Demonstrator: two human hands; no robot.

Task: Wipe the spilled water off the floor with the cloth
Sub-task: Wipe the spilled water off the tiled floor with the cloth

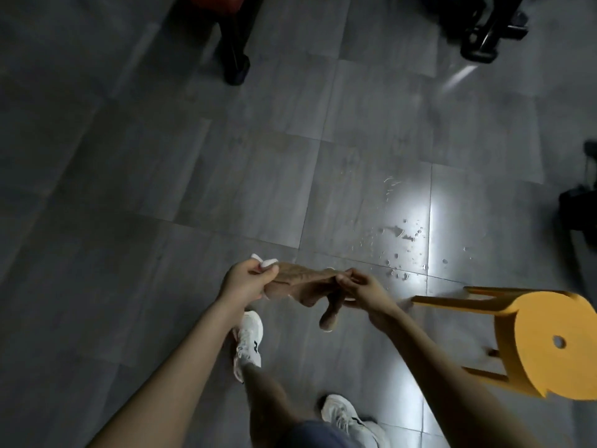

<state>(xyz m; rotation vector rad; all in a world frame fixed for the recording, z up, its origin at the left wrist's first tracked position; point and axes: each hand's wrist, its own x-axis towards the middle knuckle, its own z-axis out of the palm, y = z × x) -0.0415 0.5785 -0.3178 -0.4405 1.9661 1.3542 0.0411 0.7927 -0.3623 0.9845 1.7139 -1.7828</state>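
Centre frame, my left hand (pixel 245 281) and right hand (pixel 361 291) each grip the bunched cloth (pixel 303 281); water (pixel 399 232) glints right of centre, and I could slip there beside the stool (pixel 549 344).

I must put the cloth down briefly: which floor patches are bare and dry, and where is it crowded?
Bare, dry floor tiles lie left of the water drops, between the black chair leg and the left shoe. It is crowded on the right, where the yellow stool stands beside the drops.
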